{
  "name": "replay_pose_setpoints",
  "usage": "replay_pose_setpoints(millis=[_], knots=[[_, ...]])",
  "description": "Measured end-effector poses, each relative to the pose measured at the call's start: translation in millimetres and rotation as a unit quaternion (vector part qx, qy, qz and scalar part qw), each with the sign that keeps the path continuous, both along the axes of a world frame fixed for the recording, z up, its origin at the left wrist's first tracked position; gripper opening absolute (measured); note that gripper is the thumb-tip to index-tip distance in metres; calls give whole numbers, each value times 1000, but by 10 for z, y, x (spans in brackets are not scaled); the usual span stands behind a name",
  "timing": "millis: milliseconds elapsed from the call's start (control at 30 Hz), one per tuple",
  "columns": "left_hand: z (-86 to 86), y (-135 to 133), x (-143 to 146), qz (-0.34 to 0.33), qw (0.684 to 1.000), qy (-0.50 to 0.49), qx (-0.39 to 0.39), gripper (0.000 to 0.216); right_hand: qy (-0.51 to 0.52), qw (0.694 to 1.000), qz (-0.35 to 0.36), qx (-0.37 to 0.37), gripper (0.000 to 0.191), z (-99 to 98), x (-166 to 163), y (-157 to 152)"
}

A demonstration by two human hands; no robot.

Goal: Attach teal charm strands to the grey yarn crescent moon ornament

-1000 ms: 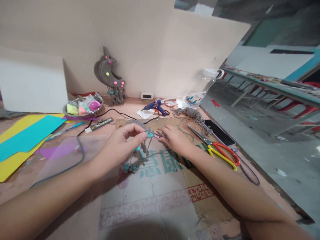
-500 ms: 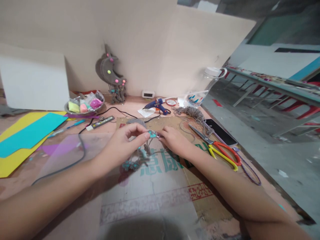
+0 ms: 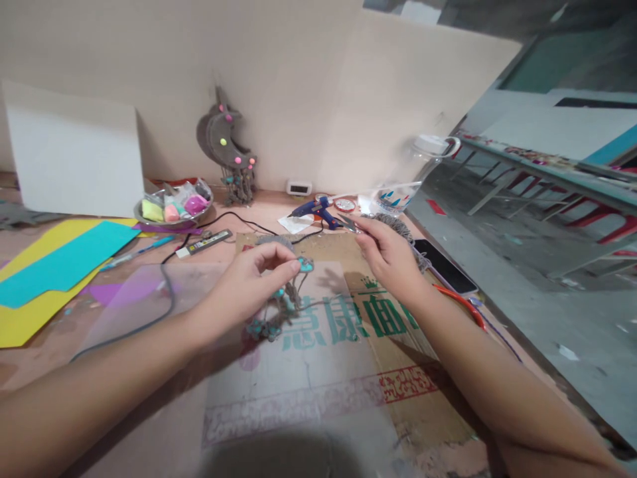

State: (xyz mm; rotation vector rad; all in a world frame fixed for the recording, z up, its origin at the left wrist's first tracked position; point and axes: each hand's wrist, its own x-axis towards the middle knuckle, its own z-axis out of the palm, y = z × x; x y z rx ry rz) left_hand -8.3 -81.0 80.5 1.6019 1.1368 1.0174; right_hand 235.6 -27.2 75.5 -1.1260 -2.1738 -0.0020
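My left hand (image 3: 249, 282) pinches a teal bead (image 3: 304, 265) on a grey cord between thumb and forefinger. Below it a cluster of cords with more teal beads (image 3: 269, 325) hangs down onto the cardboard sheet (image 3: 348, 372). My right hand (image 3: 391, 259) is lifted above the cardboard's far right corner, close to the blue glue gun (image 3: 316, 211) and a grey yarn bundle (image 3: 401, 227). Its fingers are curled round something thin and grey that I cannot make out.
Orange-handled scissors (image 3: 462, 305) and a phone (image 3: 445, 265) lie under and right of my right forearm. A bowl of coloured clay (image 3: 172, 207), a crescent moon ornament (image 3: 223, 143), coloured sheets (image 3: 54, 269), a black cable (image 3: 164, 299) and a plastic jar (image 3: 398, 189) stand around. The table edge runs along the right.
My right hand has left the bead and risen back and to the right, toward the glue gun and yarn. My left hand keeps its pinch on the teal bead.
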Motion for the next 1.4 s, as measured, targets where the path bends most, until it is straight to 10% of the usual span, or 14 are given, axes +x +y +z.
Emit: replay_pose_setpoints(millis=[267,1400], knots=[[-19,27,-18,-23,1000,-8,-5,17,-119,982,115,95,29,170,-156,-286],[-15,-2,-18,-67,996,-53,-35,21,-99,976,140,136,24,93,-180,-290]])
